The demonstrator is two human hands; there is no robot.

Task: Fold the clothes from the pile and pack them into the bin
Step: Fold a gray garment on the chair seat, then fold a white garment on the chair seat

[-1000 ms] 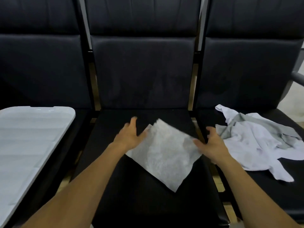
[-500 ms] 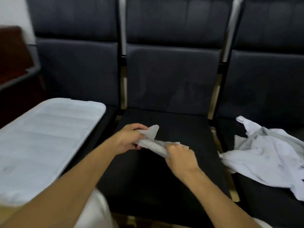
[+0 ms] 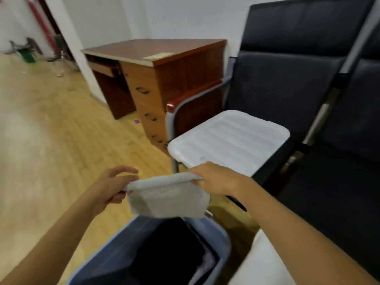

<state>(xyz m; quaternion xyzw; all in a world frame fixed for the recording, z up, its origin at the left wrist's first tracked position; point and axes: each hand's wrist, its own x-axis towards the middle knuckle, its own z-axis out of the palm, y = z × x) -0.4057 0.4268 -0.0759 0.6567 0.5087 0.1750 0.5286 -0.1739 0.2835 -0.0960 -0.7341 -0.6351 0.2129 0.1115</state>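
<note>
A wood floor (image 3: 61,140) lies below. Both hands, left hand (image 3: 111,187) and right hand (image 3: 213,178), pinch the folded cloth (image 3: 167,197) above the blue bin (image 3: 223,241) (packing step). Next, lower it in, then let go.

Both bare forearms reach forward from the bottom corners of the view and draw toward each other in the middle. The left hand (image 3: 111,187) is turned with its palm toward the right; its thumb and forefinger pinch the left end of the folded cloth (image 3: 167,197), while the other fingers curve loosely above, spread a little. The right hand (image 3: 213,178) shows its back, knuckles up, wrist nearly straight, its fingers curled round the cloth's right end. The fingertips there are hidden underneath, so the grip looks like a pinch, though motion blur makes this uncertain. Both hands sit level, well apart.
</note>
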